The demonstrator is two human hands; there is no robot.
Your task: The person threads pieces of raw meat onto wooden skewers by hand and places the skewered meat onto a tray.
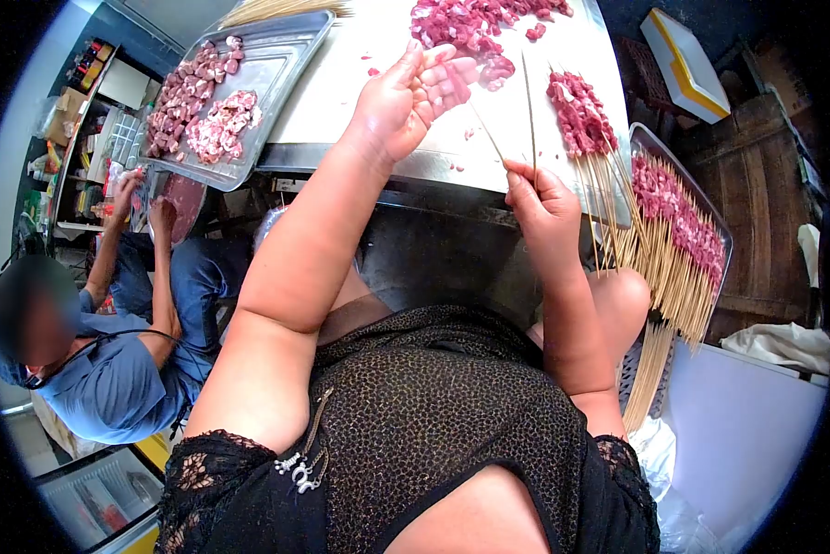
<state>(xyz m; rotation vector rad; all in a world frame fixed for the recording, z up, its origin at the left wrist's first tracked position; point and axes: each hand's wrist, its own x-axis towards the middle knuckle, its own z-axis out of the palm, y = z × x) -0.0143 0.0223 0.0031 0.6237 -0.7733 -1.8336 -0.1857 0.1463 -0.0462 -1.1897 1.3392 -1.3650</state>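
Observation:
My right hand is closed on two thin wooden skewers, whose bare points rise over the steel table. My left hand is half turned palm up, its slightly blurred fingers spread beside the pile of cut raw meat. No meat piece shows clearly in its fingers. Just right of the skewers, a bunch of threaded meat skewers lies with its sticks hanging over the table edge.
More meat skewers fill a metal tray at the right. A tray of meat chunks stands at the left, below a bundle of bare sticks. A person in blue sits at the left, hands at a reddish board. A foam box stands back right.

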